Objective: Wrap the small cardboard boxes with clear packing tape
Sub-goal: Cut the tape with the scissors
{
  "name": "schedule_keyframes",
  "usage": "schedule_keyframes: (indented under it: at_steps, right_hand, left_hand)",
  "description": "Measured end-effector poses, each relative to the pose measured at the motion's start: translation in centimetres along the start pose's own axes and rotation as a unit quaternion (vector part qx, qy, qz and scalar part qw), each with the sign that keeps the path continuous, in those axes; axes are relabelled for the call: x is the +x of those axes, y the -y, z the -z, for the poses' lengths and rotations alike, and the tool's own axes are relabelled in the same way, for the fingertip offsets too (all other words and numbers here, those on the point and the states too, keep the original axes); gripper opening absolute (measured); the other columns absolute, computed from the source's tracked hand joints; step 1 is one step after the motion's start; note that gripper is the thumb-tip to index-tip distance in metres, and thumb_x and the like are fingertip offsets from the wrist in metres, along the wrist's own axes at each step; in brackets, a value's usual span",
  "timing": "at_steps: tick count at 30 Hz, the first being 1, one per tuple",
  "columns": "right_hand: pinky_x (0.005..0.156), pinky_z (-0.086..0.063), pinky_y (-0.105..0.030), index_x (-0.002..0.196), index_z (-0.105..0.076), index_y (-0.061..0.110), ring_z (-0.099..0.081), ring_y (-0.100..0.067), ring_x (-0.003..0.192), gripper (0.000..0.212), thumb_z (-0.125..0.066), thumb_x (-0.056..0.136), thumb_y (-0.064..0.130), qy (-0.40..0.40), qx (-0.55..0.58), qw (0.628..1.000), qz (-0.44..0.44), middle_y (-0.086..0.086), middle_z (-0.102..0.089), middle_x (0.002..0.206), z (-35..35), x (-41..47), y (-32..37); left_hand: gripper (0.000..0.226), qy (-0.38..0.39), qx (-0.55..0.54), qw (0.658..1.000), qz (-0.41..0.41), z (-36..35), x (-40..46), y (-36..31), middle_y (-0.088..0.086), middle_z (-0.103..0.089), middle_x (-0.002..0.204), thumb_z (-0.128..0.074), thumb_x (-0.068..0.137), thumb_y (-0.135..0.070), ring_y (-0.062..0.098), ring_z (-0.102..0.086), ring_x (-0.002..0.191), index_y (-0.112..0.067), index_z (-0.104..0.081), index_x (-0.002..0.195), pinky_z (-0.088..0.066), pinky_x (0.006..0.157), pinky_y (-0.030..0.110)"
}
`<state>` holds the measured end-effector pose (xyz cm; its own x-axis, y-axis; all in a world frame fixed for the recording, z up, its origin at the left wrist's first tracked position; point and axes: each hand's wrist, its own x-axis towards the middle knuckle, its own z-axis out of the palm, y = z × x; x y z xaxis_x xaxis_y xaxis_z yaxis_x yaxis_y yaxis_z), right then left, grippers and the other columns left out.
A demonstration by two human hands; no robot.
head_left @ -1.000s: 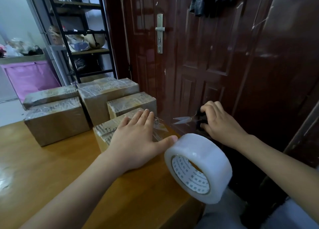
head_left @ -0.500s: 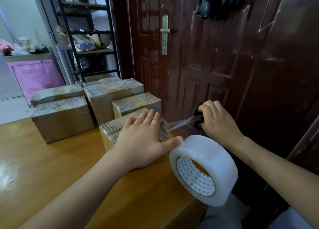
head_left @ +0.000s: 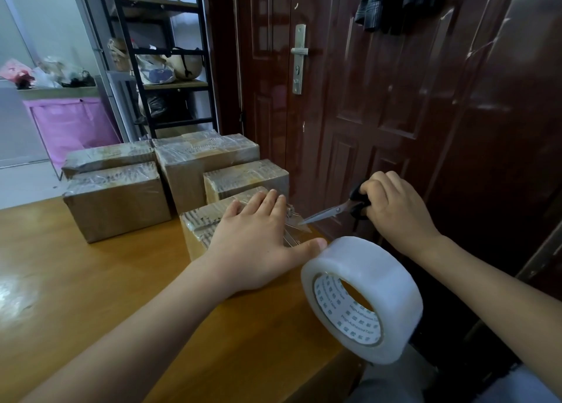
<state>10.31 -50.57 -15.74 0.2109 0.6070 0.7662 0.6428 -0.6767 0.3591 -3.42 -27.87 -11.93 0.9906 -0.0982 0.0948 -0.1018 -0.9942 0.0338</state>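
the big roll of clear tape [head_left: 362,299] hangs nearest, off the edge of the wooden table [head_left: 76,296], and a strip of tape [head_left: 296,231] seems to run from it up to the small box [head_left: 202,226] being wrapped. the left hand [head_left: 255,244] lies flat on top of that box, fingers straight and pressing down – likely so the box stays put and the strip stays tight. the right hand [head_left: 395,211] has its fingers curled round the black handles of the scissors [head_left: 334,211], and the blade tips touch the strip just beside the box, ready to snip it. behind stand four more boxes [head_left: 115,202], shiny with tape, pushed out of the way – they look done
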Motion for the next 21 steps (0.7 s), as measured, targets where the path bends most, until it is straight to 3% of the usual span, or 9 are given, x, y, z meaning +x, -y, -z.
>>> schedule_keyframes:
  at_steps: [2, 5, 10, 18, 21]
  right_hand:
    - [0.052, -0.046, -0.039, 0.094, -0.042, 0.01, -0.04, -0.027, 0.073, 0.021, -0.054, 0.08, -0.001, -0.005, 0.001, 1.0, -0.009, -0.017, -0.054, 0.079, 0.0, -0.2, -0.2]
    - [0.051, -0.046, -0.04, 0.095, -0.042, 0.009, -0.05, -0.033, 0.067, 0.05, -0.077, 0.063, -0.009, 0.015, 0.013, 0.999, -0.049, -0.019, -0.055, 0.079, 0.3, -0.7, -0.5]
    - [0.051, -0.044, -0.038, 0.099, -0.043, 0.005, -0.035, -0.027, 0.077, 0.063, -0.086, 0.054, -0.001, 0.051, 0.009, 0.996, -0.071, -0.022, -0.056, 0.085, 0.5, -1.7, -0.8]
    - [0.056, -0.049, -0.042, 0.104, -0.044, 0.003, -0.039, -0.031, 0.08, 0.06, -0.084, 0.06, 0.009, 0.039, -0.012, 0.998, -0.054, -0.022, -0.056, 0.09, -0.2, -0.9, 0.5]
    - [0.058, -0.049, -0.043, 0.107, -0.044, 0.001, -0.036, -0.029, 0.082, 0.047, -0.071, 0.074, 0.018, 0.001, -0.017, 0.999, -0.029, -0.024, -0.057, 0.092, -0.3, -0.4, 0.7]
  left_hand:
    - [0.125, -0.001, 0.0, 1.0, -0.001, 0.0, 0.0, 0.0, 0.001, 0.002, 0.164, 0.009, 0.054, -0.088, 0.015, 0.005, 0.15, -0.017, -0.002, 0.156, -0.002, 0.12, 0.041]
    - [0.126, 0.001, 0.003, 1.0, 0.001, 0.0, 0.0, 0.0, 0.001, 0.002, 0.164, 0.01, 0.053, -0.088, 0.015, 0.005, 0.15, -0.017, -0.001, 0.156, -0.001, 0.12, 0.041]
    - [0.126, 0.003, 0.002, 1.0, -0.001, 0.0, 0.0, 0.0, 0.001, 0.002, 0.164, 0.011, 0.052, -0.088, 0.015, 0.005, 0.15, -0.017, -0.001, 0.156, -0.002, 0.12, 0.041]
    - [0.125, 0.007, 0.007, 1.0, 0.0, 0.0, 0.1, 0.0, 0.0, 0.003, 0.164, 0.012, 0.053, -0.088, 0.015, 0.006, 0.15, -0.018, 0.0, 0.156, -0.002, 0.121, 0.042]
    - [0.126, 0.006, 0.01, 1.0, -0.002, 0.0, 0.0, 0.0, 0.001, 0.003, 0.164, 0.012, 0.052, -0.087, 0.016, 0.005, 0.15, -0.017, 0.0, 0.156, -0.003, 0.121, 0.042]
